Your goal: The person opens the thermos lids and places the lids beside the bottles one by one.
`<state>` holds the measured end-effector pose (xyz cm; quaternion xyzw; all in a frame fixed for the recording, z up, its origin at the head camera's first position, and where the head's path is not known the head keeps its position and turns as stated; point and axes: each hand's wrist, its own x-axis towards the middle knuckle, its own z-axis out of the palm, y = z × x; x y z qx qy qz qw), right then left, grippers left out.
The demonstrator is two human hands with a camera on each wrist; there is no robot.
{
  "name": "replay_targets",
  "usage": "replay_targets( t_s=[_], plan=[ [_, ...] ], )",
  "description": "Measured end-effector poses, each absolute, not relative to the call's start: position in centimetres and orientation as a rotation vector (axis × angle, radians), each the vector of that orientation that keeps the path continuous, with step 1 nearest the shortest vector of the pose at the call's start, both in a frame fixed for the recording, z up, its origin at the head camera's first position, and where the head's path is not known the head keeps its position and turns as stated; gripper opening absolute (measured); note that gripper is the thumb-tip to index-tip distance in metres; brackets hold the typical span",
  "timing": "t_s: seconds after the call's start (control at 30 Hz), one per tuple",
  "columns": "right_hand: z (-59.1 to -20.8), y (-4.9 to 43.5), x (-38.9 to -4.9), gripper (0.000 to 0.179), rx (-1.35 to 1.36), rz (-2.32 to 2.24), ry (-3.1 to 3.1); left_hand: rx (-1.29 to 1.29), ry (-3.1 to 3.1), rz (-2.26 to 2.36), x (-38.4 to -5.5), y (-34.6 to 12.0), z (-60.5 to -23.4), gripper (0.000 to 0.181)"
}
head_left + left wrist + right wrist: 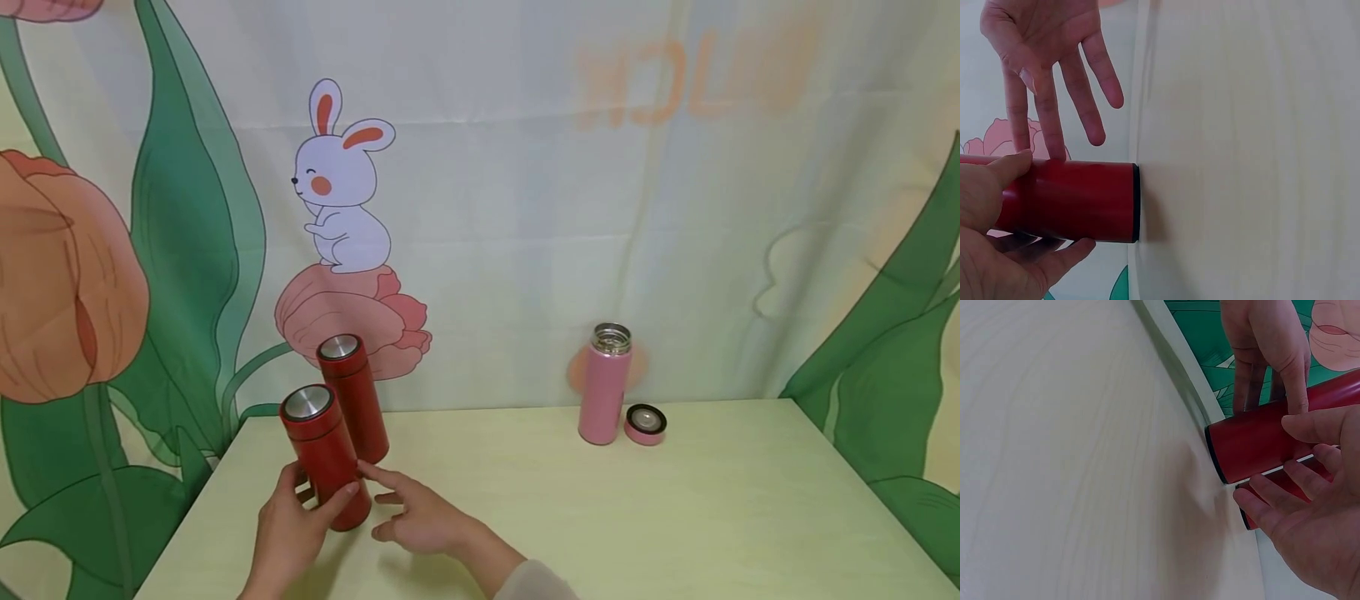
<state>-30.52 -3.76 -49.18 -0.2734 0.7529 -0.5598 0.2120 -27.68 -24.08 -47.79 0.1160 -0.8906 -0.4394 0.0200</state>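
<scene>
Flask [336, 462], red and capped, sits roughly upright, held in the left grip [288, 521]; whether its base fully rests on the table [750, 500] I cannot tell. Letting go is not yet done, I judge. At the flask's right side, the right grip [423, 517] is wide, fingers apart. Just behind the flask, a second red flask [360, 408] stands capped, limiting movement there. Well right of the flask, a pink bottle [603, 396] stands uncapped, its lid [645, 425] just beside. Open room runs between; the table's left edge lies left of the flask.

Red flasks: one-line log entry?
left hand: grips front red flask; right hand: beside it, not gripping; rear red flask: standing; pink flask: uncapped, lid alongside
</scene>
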Motion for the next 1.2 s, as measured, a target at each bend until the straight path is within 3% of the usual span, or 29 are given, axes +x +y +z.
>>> replay_targets(
  t_s=[0.37,0.77,1.2],
  plan=[
    [-48.5,-3.6,-30.1,0.080,-0.770,-1.610,2.096,0.363,-2.750,-1.322,-27.6,-24.0,-47.6,0.101],
    [-48.2,-2.9,-31.0,0.056,-0.734,-1.741,2.129,0.298,-2.731,-1.365,-26.6,-22.2,-46.4,0.095],
    [-48.3,-2.3,-31.2,0.051,-0.677,-1.811,2.154,0.220,-2.727,-1.379,-26.1,-20.7,-46.0,0.089]
  ],
)
